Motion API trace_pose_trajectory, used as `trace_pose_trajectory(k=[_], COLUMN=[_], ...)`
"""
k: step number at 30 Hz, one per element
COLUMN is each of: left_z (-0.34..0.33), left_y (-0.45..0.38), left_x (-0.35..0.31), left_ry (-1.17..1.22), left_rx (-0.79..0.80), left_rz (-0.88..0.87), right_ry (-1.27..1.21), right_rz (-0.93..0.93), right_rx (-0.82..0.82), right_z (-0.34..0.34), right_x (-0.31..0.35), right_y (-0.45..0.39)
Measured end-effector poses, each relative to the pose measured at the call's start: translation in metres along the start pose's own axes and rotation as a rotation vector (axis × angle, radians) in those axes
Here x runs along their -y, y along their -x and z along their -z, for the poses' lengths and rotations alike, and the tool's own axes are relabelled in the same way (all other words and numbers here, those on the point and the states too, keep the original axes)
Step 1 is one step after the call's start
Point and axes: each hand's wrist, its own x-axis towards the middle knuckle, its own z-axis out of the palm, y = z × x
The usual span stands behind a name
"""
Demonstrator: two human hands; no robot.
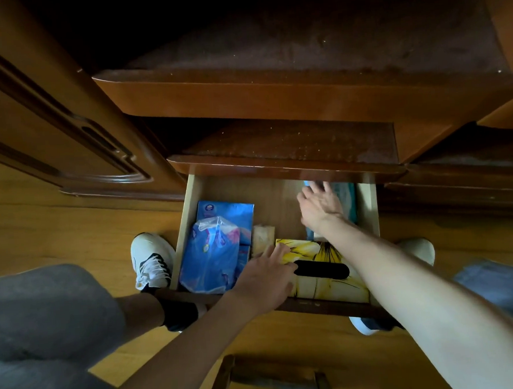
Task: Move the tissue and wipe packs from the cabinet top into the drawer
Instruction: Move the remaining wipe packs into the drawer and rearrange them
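- Drawer (190, 207) is pulled open below the cabinet top (291, 144), and I lean over it with both arms reaching in.
- Cabinet top, as far as I see it, carries no pack now; its wood surface shows only dust. The higher shelf (300, 50) above looks bare too, but its back part is dark.
- In the drawer's left side lies a blue tissue box (229, 211), and on it a blue plastic pack (211, 257), crinkled and partly clear.
- Beside them stands a small beige pack (264, 239), and at the front lies a yellow tissue box (323, 268) with a dark oval slot.
- My left hand (266, 279) rests on the left end of the yellow tissue box, fingers spread and nearly flat; it presses or nudges it, it does not grip.
- My right hand (320, 205) is spread open, fingers straight, over a pale blue wipe pack (347, 197) at the drawer's back right. It holds nothing; I cannot tell if the palm touches the pack.
- I judge the moving is nearly finished: the packs I can see are inside. What is left seems to be only settling them and closing the drawer.
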Motion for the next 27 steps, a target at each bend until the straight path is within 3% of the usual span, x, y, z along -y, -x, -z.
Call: trace_pose_trajectory(k=[8,13,19,27], left_z=[-0.006,0.000,0.009,0.003], left_y=[-0.003,-0.005,0.015,0.030], left_x=[0.009,0.010,0.006,0.008], left_ry=[0.053,0.064,0.096,0.192], left_rx=[0.006,0.093,0.129,0.154], left_rz=[-0.014,0.028,0.082,0.146], right_ry=[-0.182,-0.269,-0.600,-0.433], right_rz=[0.012,0.038,-0.233,-0.210], right_rx=[0.061,-0.061,0.038,0.160], right_z=[-0.011,-0.003,-0.017,0.003], right_x=[-0.012,-0.009,-0.018,-0.022], right_y=[0.008,0.038,0.092,0.100])
